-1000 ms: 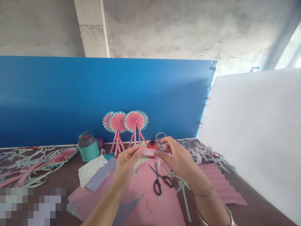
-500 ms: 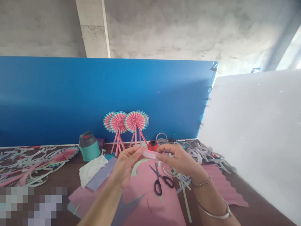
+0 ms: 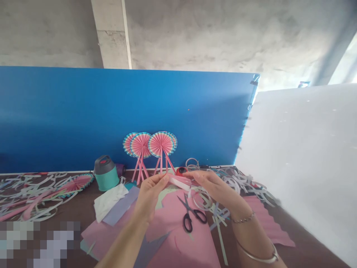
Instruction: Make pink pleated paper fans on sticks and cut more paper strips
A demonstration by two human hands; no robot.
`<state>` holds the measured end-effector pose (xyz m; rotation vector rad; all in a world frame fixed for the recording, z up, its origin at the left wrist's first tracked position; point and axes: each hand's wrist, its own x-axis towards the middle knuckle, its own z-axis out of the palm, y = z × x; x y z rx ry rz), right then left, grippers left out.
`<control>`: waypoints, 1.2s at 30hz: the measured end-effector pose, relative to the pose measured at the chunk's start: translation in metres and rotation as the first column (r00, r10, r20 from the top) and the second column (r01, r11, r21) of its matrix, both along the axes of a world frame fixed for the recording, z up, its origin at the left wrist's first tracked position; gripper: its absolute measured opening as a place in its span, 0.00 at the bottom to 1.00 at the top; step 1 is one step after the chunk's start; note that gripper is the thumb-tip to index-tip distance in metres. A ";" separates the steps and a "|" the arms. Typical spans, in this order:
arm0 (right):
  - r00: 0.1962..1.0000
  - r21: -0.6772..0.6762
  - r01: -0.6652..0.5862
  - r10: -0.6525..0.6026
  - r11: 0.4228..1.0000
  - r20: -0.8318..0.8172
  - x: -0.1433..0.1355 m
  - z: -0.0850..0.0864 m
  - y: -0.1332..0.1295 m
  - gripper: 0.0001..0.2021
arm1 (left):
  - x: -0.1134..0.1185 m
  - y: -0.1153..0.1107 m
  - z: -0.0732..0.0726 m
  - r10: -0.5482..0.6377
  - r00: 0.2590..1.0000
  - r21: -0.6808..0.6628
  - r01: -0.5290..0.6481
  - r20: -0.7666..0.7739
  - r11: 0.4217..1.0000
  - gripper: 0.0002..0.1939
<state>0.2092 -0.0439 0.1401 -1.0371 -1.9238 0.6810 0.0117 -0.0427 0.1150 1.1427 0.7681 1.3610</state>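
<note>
Blue panel [image 3: 83, 115] backs dark worktop [image 3: 71, 212]; round pleated fans [image 3: 141, 144] stand against it, probably for support. Left hand [image 3: 149, 195]: fingers pinching near end of pink-white strip [image 3: 180, 182], held above smooth pink paper [image 3: 181, 251], likely steadying it. Right hand [image 3: 216, 188] at far end, fingers extended; whether gripping, cannot tell. Scissors [image 3: 188, 209] on paper, blades parted, presumably kept handy.

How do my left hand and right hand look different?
The left hand pinches the pink strip between thumb and fingers; the right hand has its fingers stretched out by the strip's other end. The right hand's arm wears a chain and a bangle; the left hand's arm shows neither. Both hands are ungloved.
</note>
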 end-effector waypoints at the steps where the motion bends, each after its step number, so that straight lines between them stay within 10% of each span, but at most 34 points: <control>1: 1.000 -0.006 0.000 0.000 1.000 -0.001 -0.002 -0.001 0.000 0.19 | 0.000 0.000 0.000 0.002 1.000 0.004 -0.002 -0.010 1.000 0.14; 22: 0.996 -0.163 -0.080 0.085 0.983 0.021 -0.002 -0.002 -0.001 0.20 | 0.003 -0.005 0.002 -0.138 0.990 -0.061 0.138 0.000 0.989 0.16; 30: 0.994 -0.162 -0.064 0.076 0.985 0.072 -0.013 0.001 -0.002 0.19 | 0.004 -0.002 -0.008 0.094 0.970 0.046 -0.086 -0.225 0.995 0.15; 36: 0.991 -0.255 -0.136 0.128 0.957 -0.049 -0.003 -0.003 0.002 0.19 | 0.001 -0.004 0.002 -0.033 0.999 -0.050 0.031 -0.027 0.998 0.21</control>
